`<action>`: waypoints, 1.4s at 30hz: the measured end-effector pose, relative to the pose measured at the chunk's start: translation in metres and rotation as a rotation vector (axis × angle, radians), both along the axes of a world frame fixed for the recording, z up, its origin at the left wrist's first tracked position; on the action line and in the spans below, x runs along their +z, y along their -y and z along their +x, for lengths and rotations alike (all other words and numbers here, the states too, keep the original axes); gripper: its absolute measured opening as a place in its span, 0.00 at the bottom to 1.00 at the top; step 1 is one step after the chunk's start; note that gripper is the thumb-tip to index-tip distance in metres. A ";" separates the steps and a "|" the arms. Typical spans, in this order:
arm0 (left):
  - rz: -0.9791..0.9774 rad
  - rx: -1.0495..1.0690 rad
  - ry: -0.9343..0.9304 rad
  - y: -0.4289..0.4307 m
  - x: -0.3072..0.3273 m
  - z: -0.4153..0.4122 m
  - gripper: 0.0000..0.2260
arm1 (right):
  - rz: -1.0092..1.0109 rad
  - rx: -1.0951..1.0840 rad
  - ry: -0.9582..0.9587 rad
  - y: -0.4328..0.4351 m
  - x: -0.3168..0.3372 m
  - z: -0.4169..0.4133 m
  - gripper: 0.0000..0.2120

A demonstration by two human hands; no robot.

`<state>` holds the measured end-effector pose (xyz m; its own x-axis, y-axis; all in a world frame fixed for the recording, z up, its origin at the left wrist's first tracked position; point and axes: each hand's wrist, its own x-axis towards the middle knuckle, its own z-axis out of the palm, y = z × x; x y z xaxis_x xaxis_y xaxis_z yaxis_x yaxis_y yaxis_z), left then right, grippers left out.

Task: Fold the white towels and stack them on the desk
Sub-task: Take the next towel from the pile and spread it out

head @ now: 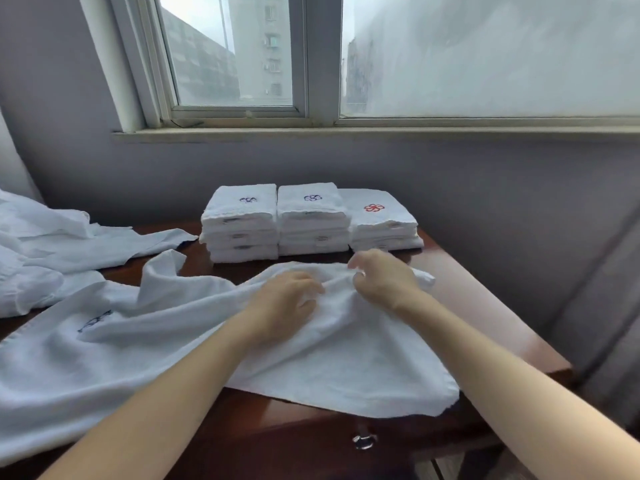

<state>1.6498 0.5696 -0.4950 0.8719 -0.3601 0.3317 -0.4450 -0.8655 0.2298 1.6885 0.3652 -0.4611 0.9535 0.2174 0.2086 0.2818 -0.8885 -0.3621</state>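
Nearest to the camera, a small metal handle (363, 441) shows under the front edge of the dark wooden desk (485, 306); what it belongs to is cut off by the frame. Both bare forearms come in from the bottom corners and meet over a white towel (346, 358), which lies spread and wrinkled across the front of the desk. Its near right corner hangs a little over the desk edge, and its left part runs out of the picture. A dark blue mark (95, 320) is stitched on the left part, but it is blurred and its shape cannot be read.

The left hand (284, 306) lies on the middle of the towel with its fingers curled into the cloth, gathering a small bunch. The right hand (384, 282) is just beside it, a little farther back, and pinches the far edge of the same towel; its fingertips are blurred. The two hands are close but not touching.

Behind them stand three stacks of folded towels side by side, touching: the left stack (242, 230) and the middle stack (313, 223) with blue marks on top, the right stack (381, 223) with a red one. On the left is a heap of loose towels (52, 244), partly cut off. Farthest is a window (242, 64).
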 end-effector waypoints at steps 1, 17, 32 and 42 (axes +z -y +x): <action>0.038 -0.004 -0.016 0.003 -0.005 0.000 0.14 | -0.042 0.018 -0.071 -0.006 -0.009 -0.004 0.19; 0.232 0.148 -0.216 0.063 -0.016 0.017 0.26 | -0.129 0.258 -0.091 0.077 -0.063 0.005 0.26; -0.188 -0.040 -0.156 0.100 -0.021 0.010 0.11 | -0.060 -0.043 0.173 0.125 -0.049 0.001 0.12; -0.385 0.283 0.036 -0.042 -0.001 -0.047 0.09 | 0.118 0.292 0.167 -0.043 -0.026 -0.021 0.11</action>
<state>1.6025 0.6114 -0.4965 0.9037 0.0451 0.4258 -0.2171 -0.8088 0.5465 1.6675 0.4080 -0.4869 0.8056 0.4407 0.3960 0.5814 -0.7165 -0.3855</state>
